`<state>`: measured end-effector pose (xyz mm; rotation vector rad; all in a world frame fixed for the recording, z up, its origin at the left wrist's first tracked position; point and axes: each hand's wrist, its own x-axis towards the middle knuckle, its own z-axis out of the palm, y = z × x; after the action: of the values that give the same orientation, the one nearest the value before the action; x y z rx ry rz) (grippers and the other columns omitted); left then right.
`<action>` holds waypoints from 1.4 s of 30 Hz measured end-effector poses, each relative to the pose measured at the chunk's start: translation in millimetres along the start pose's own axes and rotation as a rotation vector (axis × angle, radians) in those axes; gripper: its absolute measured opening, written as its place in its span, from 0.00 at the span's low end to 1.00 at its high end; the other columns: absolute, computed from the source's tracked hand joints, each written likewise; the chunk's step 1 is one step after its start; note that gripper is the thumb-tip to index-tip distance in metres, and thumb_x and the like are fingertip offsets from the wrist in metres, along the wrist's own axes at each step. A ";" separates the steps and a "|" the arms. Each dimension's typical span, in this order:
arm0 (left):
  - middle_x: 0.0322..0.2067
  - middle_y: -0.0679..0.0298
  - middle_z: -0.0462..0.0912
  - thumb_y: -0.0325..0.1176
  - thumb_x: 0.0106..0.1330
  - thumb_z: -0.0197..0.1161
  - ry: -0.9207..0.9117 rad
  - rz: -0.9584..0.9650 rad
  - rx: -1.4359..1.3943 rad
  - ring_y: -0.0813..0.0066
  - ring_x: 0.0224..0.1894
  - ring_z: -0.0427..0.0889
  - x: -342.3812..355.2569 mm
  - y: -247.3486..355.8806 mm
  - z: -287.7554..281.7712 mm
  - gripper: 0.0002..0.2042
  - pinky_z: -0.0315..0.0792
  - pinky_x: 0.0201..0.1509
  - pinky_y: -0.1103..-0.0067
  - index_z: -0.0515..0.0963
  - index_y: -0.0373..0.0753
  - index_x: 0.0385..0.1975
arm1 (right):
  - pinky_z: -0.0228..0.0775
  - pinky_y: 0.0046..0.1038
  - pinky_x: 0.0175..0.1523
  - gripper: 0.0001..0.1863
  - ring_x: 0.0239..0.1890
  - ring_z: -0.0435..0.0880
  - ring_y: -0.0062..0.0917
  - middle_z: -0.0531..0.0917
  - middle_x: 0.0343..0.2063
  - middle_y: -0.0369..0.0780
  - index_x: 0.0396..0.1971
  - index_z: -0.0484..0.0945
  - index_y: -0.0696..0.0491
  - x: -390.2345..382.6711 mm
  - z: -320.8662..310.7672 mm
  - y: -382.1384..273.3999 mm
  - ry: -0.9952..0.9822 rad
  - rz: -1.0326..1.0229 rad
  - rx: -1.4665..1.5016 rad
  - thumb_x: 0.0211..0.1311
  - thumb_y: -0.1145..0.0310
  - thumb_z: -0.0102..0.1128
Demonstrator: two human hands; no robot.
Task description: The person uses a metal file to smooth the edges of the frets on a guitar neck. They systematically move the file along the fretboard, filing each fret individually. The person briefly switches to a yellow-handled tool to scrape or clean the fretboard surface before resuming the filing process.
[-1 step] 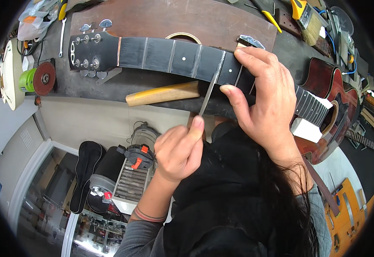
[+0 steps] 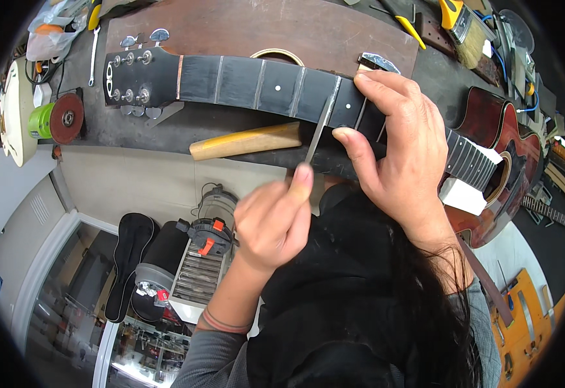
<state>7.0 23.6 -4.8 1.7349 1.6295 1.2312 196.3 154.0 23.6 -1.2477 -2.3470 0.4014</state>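
A guitar neck (image 2: pixel 237 81) with a black fretboard and pale fret lines lies across the bench, its black headstock (image 2: pixel 139 76) with metal tuners to the left. My left hand (image 2: pixel 273 223) is closed round the near end of a slim metal file (image 2: pixel 316 139). The file slants up from my fingers, its far end resting on a fret line between two white dots. My right hand (image 2: pixel 399 139) grips the neck just right of that fret, fingertips at the far edge and thumb at the near edge. The palm hides part of the fretboard beyond.
A tan, yellow-edged block (image 2: pixel 247 141) lies at the bench's near edge. Leftward are a green grinder with a disc (image 2: pixel 67 119) and a wrench (image 2: pixel 94 58). A reddish guitar body (image 2: pixel 522 142) is at right, a brush (image 2: pixel 467 39) behind. A vacuum-like machine (image 2: pixel 211 226) stands below.
My left hand has shifted slightly up and right, carrying the file a little further along the fret line. The right hand and the neck stay where they were.
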 end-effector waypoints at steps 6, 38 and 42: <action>0.23 0.59 0.76 0.10 0.59 0.70 0.054 0.003 -0.016 0.62 0.21 0.77 30.5 -1.2 16.9 0.28 0.73 0.28 0.66 0.87 0.29 0.62 | 0.77 0.43 0.63 0.32 0.56 0.88 0.42 0.87 0.57 0.41 0.63 0.81 0.51 0.0 0.3 1.1 -0.001 -0.004 0.002 0.60 0.59 0.82; 0.36 0.48 0.93 0.09 0.70 0.70 0.004 -0.028 0.042 0.71 0.27 0.85 31.9 4.3 10.0 0.14 0.80 0.34 0.76 0.87 0.25 0.53 | 0.75 0.45 0.66 0.31 0.58 0.87 0.40 0.86 0.56 0.39 0.62 0.82 0.51 -2.1 2.1 0.2 0.001 0.024 0.038 0.59 0.59 0.81; 0.38 0.48 0.93 0.09 0.71 0.69 -0.028 -0.045 0.088 0.74 0.29 0.86 17.9 6.9 6.8 0.17 0.80 0.36 0.76 0.87 0.25 0.58 | 0.76 0.42 0.63 0.30 0.56 0.87 0.38 0.85 0.54 0.39 0.60 0.81 0.52 -1.6 -2.1 1.6 0.038 0.021 0.064 0.59 0.59 0.81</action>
<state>14.6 40.9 2.7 1.7496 1.7205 1.1249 199.3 153.6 24.2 -1.2409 -2.2729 0.4521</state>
